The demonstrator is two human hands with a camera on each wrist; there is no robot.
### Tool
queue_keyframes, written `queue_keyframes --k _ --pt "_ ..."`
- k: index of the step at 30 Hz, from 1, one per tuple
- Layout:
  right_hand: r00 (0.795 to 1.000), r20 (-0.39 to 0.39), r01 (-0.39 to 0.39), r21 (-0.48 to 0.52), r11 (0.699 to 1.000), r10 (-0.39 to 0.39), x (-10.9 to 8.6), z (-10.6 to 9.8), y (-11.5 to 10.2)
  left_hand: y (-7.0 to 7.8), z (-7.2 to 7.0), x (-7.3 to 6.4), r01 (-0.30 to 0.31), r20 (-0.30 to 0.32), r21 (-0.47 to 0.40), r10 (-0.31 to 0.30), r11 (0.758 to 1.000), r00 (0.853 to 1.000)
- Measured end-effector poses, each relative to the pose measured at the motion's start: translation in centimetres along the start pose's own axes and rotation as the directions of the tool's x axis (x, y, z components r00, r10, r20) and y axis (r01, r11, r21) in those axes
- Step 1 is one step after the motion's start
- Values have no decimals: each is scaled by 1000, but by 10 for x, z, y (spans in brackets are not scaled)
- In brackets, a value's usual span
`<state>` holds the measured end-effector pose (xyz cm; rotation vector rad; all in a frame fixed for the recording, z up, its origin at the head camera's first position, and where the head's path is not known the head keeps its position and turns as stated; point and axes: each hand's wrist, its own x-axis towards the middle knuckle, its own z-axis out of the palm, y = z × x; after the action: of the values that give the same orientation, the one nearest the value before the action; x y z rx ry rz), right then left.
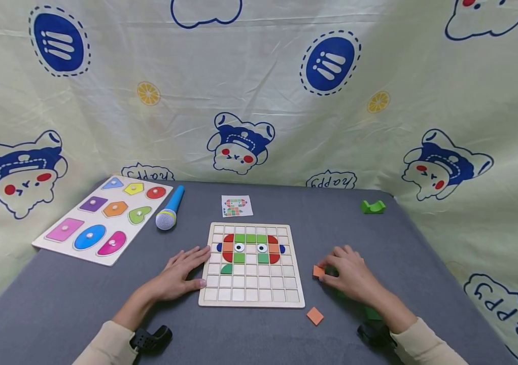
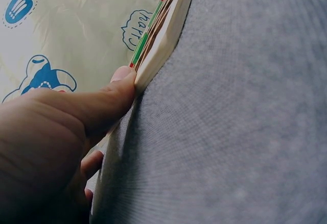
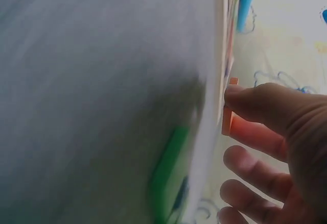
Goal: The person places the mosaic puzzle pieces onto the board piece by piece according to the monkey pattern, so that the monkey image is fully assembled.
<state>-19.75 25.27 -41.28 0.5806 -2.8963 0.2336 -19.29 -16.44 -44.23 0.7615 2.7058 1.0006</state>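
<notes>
A wooden grid board [image 1: 251, 302] lies mid-table with red, green, orange and blue pieces on it, among them two eye tiles, plus a green quarter-round piece [image 1: 226, 269] lower left. My left hand [image 1: 177, 276] rests at the board's left edge, thumb and fingertips touching the rim [image 2: 153, 60]. To the right of the board, my right hand [image 1: 351, 274] pinches an orange square tile [image 3: 227, 122] between thumb and index finger. Another orange square tile [image 1: 315, 316] lies on the cloth near the board's lower right corner. Green pieces [image 1: 372, 314] are partly hidden under the right hand and wrist.
Behind the board lies a small picture card [image 1: 237, 206]. A blue toy microphone [image 1: 170, 208] and a white shape-puzzle board [image 1: 117, 203] are at the back left. One green wavy block [image 1: 373, 207] sits at the back right. A printed curtain hangs behind the table.
</notes>
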Motion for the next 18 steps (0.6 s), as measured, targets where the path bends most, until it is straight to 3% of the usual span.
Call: queue_keyframes --k 18 --pt "988 15 154 108 982 -157 37 8 -69 -1 1 0 -1 -4 6 1 1000 1000"
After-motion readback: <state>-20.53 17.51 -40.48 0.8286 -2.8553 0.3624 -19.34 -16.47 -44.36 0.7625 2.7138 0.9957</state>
